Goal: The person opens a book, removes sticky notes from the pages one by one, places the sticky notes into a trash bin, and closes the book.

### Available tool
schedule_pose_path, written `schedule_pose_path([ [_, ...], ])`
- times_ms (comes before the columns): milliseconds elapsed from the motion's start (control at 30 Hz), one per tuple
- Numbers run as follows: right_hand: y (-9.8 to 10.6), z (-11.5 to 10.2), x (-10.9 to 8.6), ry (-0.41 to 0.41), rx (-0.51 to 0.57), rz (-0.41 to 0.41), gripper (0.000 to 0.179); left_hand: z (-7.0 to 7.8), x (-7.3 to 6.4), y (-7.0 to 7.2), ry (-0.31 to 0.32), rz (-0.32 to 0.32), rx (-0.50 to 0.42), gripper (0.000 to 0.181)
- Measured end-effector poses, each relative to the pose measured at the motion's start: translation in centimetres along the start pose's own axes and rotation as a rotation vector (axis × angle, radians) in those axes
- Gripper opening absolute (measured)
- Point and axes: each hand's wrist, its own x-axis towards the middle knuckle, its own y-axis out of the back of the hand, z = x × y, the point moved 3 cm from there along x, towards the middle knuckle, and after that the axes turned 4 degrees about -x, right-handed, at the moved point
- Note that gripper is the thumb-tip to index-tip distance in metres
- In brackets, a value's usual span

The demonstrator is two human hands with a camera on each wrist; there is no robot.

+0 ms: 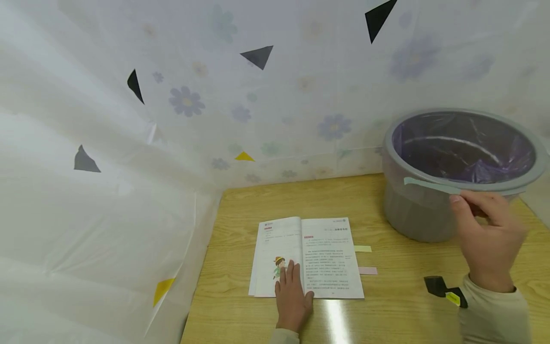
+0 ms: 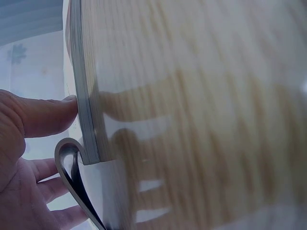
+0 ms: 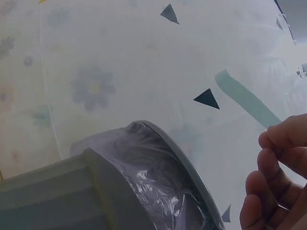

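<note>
An open book [image 1: 326, 258] with printed text and a cartoon figure lies on the wooden table. My left hand [image 1: 292, 296] rests on its left page near the lower edge, fingers straight; in the left wrist view the thumb [image 2: 48, 115] touches the book's page edge [image 2: 86, 96]. A yellow-green sticky tab [image 1: 363, 248] and a pink sticky tab [image 1: 368, 271] stick out from the right side. My right hand [image 1: 490, 234] pinches one end of a pale green paper strip [image 3: 247, 98], held up in front of the bin's rim.
A grey bin [image 1: 412, 210] lined with a purple plastic bag [image 1: 498, 169] stands at the right back of the table [image 1: 249, 200]. Flower-patterned sheeting [image 1: 275, 110] with black, grey and yellow triangles covers the walls. A black item with a yellow label [image 1: 447, 292] is beside the right sleeve.
</note>
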Motion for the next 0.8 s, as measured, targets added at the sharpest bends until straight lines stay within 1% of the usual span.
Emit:
schedule_pose_path([
  [133, 0.9, 0.7, 1.0, -0.024, -0.020, 0.054, 0.021, 0.0, 0.0, 0.0, 0.001, 0.000, -0.003, 0.080],
  [267, 2.1, 1.1, 1.8, -0.089, -0.144, 0.108, 0.024, 0.0, 0.0, -0.1, 0.003, -0.001, -0.008, 0.080],
  [300, 2.3, 1.2, 2.0, -0.119, -0.182, 0.121, 0.024, 0.0, 0.0, -0.1, 0.003, -0.002, -0.008, 0.080],
  [367, 2.8, 1.4, 2.1, -0.204, -0.260, 0.145, 0.024, 0.0, 0.0, -0.1, 0.000, 0.002, -0.007, 0.080],
  [467, 3.2, 1.7, 2.2, -0.327, -0.355, 0.180, 0.025, 0.0, 0.0, 0.0, -0.005, 0.006, -0.010, 0.080],
  [500, 3.2, 1.8, 2.2, -0.367, -0.370, 0.186, 0.024, -0.1, 0.0, 0.0, -0.006, 0.007, -0.011, 0.079],
  [567, 3.2, 2.0, 2.2, -0.379, -0.396, 0.182, 0.025, -0.1, 0.0, -0.1, -0.007, 0.007, -0.015, 0.079],
  [733, 3.1, 2.7, 2.4, -0.299, -0.385, 0.147, 0.021, -0.1, 0.0, -0.1, -0.006, 0.010, -0.024, 0.079],
  [800, 3.1, 2.9, 2.3, -0.297, -0.390, 0.137, 0.021, -0.1, 0.0, -0.1, -0.004, 0.013, -0.025, 0.079],
])
